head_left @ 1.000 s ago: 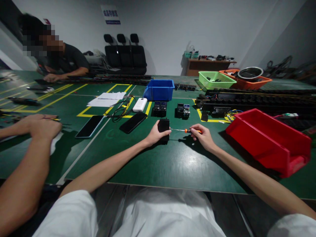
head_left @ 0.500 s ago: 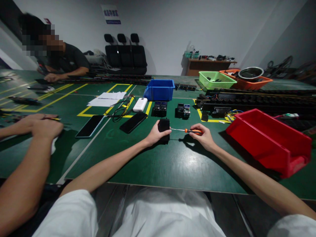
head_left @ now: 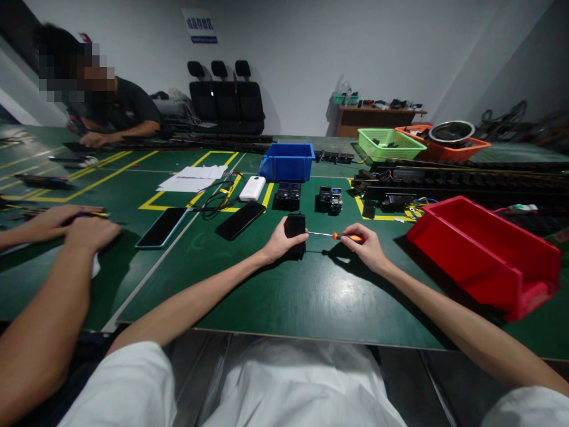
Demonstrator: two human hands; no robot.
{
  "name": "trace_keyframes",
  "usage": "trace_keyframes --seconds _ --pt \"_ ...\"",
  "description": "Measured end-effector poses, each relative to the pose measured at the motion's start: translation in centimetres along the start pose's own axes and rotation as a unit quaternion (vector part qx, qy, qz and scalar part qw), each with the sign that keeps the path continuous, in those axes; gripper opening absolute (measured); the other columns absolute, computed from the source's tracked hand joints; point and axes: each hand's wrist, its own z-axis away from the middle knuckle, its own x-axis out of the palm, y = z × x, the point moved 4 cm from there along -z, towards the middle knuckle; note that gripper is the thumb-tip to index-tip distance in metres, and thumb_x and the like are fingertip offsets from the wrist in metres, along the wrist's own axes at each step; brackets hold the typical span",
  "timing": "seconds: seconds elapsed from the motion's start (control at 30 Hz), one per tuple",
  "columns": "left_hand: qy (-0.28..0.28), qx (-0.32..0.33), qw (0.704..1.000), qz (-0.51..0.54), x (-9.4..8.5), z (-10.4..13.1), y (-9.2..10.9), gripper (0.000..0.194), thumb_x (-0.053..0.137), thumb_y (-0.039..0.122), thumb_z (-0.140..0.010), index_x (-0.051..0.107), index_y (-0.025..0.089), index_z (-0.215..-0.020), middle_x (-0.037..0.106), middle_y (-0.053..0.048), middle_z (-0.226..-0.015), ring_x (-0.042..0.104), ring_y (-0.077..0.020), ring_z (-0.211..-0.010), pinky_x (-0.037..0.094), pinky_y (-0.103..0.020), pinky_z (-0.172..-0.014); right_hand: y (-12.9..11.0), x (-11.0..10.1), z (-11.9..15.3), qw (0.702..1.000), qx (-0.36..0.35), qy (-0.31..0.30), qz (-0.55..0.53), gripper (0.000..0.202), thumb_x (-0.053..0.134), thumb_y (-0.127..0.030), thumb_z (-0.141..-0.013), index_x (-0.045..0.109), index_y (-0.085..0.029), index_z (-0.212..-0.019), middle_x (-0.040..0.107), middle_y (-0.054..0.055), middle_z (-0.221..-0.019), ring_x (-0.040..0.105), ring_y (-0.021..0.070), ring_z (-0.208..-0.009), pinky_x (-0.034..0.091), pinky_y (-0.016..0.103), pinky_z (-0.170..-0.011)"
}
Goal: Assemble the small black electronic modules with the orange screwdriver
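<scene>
My left hand point(head_left: 280, 242) is closed around a black box-shaped part point(head_left: 295, 228), its thumb across the front. In my right hand point(head_left: 367, 248) is a screwdriver point(head_left: 348, 237) with an orange and black handle, held between fingers and thumb. Its thin shaft points left, and the tip meets the right side of the black part; the exact contact spot is too small to make out. Just beyond my hands sit two small black modules, one dark module point(head_left: 288, 194) and another with a silvery piece point(head_left: 330, 200).
A red bin point(head_left: 471, 255) stands at right, a blue bin point(head_left: 288, 163) behind the modules. Two phones, a dark one point(head_left: 240, 220) and a light-edged one point(head_left: 162, 228), lie left near a white power bank point(head_left: 252, 188). A co-worker's hands point(head_left: 89, 228) work at far left.
The co-worker's hand at far left has shifted slightly to the right. My fingers have shifted slightly on the screwdriver handle, while the black part stays in place.
</scene>
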Motion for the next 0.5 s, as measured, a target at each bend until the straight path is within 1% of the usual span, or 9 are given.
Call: trace_keyframes --seconds 0.1,0.23,0.3,0.4,0.5 --pt "-0.001 -0.002 1.0 0.006 0.03 -0.01 -0.03 0.056 0.079 0.039 -0.069 0.049 0.015 -0.109 0.067 -0.01 -0.105 0.067 -0.0181 -0.088 0.054 -0.039 -0.087 -0.2 -0.04 0.0 1.0 -0.016 -0.006 0.004 0.029 0.075 -0.043 -0.073 0.062 -0.019 -0.084 0.061 0.002 -0.08 0.057 0.0149 -0.071 0.048 0.029 -0.065" --pt "0.001 -0.004 1.0 0.012 0.07 0.03 0.07 0.056 0.08 0.039 -0.068 0.049 0.016 -0.109 0.067 -0.01 -0.105 0.067 -0.0186 -0.09 0.053 -0.04 -0.089 -0.09 -0.05 0.02 1.0 -0.012 -0.006 -0.009 0.03 0.076 -0.043 -0.071 0.062 -0.02 -0.085 0.062 0.002 -0.082 0.058 0.0157 -0.073 0.05 0.031 -0.069" --pt "0.004 -0.004 1.0 0.013 0.08 0.05 0.11 0.056 0.08 0.039 -0.068 0.049 0.016 -0.109 0.068 -0.01 -0.105 0.067 -0.0188 -0.09 0.053 -0.04 -0.089 0.05 -0.03 0.04 1.0 -0.001 -0.005 -0.013 0.031 0.076 -0.044 -0.071 0.063 -0.02 -0.086 0.063 0.002 -0.083 0.059 0.0156 -0.073 0.05 0.031 -0.068" --pt "0.004 -0.004 1.0 0.013 0.07 0.04 0.11 0.056 0.08 0.038 -0.068 0.049 0.016 -0.109 0.068 -0.01 -0.105 0.068 -0.0188 -0.09 0.053 -0.04 -0.089 0.27 0.05 0.08 0.999 0.019 -0.009 -0.027 0.032 0.076 -0.044 -0.071 0.064 -0.019 -0.087 0.064 0.002 -0.083 0.058 0.0135 -0.068 0.049 0.027 -0.062" --pt "-0.001 -0.003 1.0 0.01 0.08 -0.01 0.06 0.056 0.08 0.038 -0.069 0.049 0.016 -0.11 0.067 -0.01 -0.105 0.068 -0.0188 -0.09 0.053 -0.041 -0.089 0.36 0.11 0.09 0.998 0.032 -0.008 -0.047 0.031 0.076 -0.043 -0.071 0.064 -0.019 -0.086 0.063 0.001 -0.075 0.054 0.0114 -0.06 0.045 0.025 -0.056"
